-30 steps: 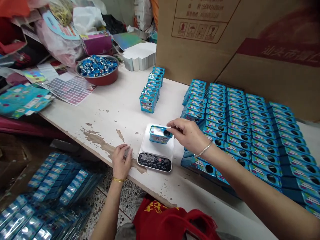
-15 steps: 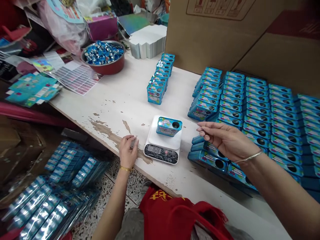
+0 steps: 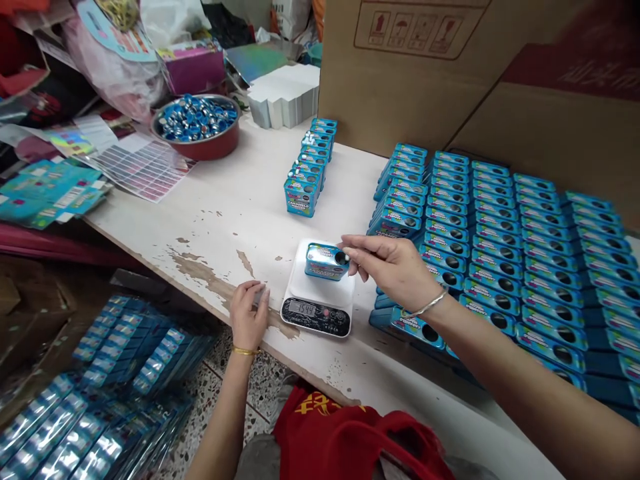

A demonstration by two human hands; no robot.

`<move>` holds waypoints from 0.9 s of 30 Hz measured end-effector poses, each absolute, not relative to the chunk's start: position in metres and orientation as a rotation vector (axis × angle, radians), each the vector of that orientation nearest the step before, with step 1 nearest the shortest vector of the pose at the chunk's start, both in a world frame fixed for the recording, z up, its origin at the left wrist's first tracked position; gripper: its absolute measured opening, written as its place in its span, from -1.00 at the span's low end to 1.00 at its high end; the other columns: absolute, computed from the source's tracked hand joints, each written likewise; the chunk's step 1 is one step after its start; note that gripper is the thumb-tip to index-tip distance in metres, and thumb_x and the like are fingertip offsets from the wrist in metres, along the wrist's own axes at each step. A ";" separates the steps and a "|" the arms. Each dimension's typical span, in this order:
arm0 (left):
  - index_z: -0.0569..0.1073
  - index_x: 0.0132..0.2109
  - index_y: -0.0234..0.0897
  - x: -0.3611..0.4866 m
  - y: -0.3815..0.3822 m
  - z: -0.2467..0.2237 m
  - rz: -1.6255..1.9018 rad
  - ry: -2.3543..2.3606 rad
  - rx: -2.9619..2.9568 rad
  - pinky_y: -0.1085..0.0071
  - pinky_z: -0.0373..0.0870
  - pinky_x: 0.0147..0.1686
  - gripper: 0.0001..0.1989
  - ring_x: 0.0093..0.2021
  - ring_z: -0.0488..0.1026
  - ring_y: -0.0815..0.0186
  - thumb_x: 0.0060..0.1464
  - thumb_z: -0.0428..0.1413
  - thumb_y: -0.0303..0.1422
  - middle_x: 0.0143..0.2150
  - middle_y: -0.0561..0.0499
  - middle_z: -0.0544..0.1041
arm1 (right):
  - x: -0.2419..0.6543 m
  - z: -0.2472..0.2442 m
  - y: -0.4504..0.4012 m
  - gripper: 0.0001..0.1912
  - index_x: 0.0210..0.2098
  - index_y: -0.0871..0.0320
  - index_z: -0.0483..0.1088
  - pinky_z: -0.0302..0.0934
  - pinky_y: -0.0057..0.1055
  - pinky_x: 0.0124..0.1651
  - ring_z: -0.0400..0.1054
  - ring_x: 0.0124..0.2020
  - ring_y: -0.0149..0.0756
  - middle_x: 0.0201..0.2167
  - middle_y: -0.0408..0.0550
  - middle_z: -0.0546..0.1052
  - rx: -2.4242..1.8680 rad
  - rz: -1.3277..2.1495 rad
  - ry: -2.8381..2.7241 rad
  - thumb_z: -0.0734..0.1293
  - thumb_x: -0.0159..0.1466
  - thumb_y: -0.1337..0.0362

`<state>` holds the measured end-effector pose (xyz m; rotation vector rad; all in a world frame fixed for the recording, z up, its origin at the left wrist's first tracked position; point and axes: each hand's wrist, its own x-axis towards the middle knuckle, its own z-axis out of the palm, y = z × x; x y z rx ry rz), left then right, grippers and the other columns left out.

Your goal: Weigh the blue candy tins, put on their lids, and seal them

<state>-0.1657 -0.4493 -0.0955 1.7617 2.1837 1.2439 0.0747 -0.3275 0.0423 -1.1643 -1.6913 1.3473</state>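
Note:
A blue tin (image 3: 326, 261) with a round dark hole in its top stands on a white digital scale (image 3: 320, 290). My right hand (image 3: 387, 267) is at the tin's right end, fingertips pinched over the hole around something small and white. On the table's front edge, left of the scale, my left hand (image 3: 249, 313) rests with fingers curled loosely and thumb apart, holding nothing. Behind the scale stands a short row of similar tins (image 3: 301, 199), a few small white pieces lying on their tops.
Many rows of blue tins (image 3: 493, 267) fill the right side before a large cardboard box (image 3: 410, 87). A red bowl (image 3: 205, 150) of blue caps, white card stacks (image 3: 283, 100) and printed sheets (image 3: 145, 160) lie at the back left. Packed tins (image 3: 115, 333) sit below the table edge.
My right hand has moved left from above the tin rows to the hole of the tin on the scale. The displayed number has changed. The whole view has shifted slightly.

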 end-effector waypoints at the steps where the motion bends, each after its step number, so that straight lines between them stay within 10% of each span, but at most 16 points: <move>1: 0.48 -0.16 -0.27 -0.166 -0.449 -0.095 1.242 2.182 1.764 0.23 0.37 -0.04 -0.82 -0.08 0.42 0.23 0.17 0.06 -0.30 -0.14 -0.10 0.46 | 0.074 0.042 -0.328 -0.62 -0.16 0.28 0.54 0.18 -0.42 -0.57 0.20 -0.65 -0.46 -0.62 -0.12 0.48 -1.156 1.327 -1.703 0.36 0.17 0.11; 12: 0.48 -0.18 -0.27 -0.163 -0.449 -0.092 1.238 2.193 1.733 0.22 0.38 -0.05 -0.81 -0.09 0.42 0.22 0.18 0.04 -0.27 -0.16 -0.10 0.46 | 0.104 0.059 -0.373 -0.70 -0.19 0.16 0.53 0.22 -0.46 -0.55 0.34 -0.50 -0.42 -0.23 0.06 0.56 -1.148 1.712 -1.329 0.39 0.16 0.12; 27: 0.38 0.06 -0.25 -0.160 -0.440 -0.066 1.217 2.104 1.868 0.20 0.33 0.02 -0.65 0.01 0.37 0.19 0.16 0.07 -0.22 -0.05 -0.14 0.42 | 0.137 -0.055 -0.459 -0.44 -0.42 0.20 0.32 0.00 -0.59 -0.72 0.25 -0.72 -0.52 -0.56 -0.09 0.51 -1.367 2.263 -0.855 0.45 -0.07 -0.18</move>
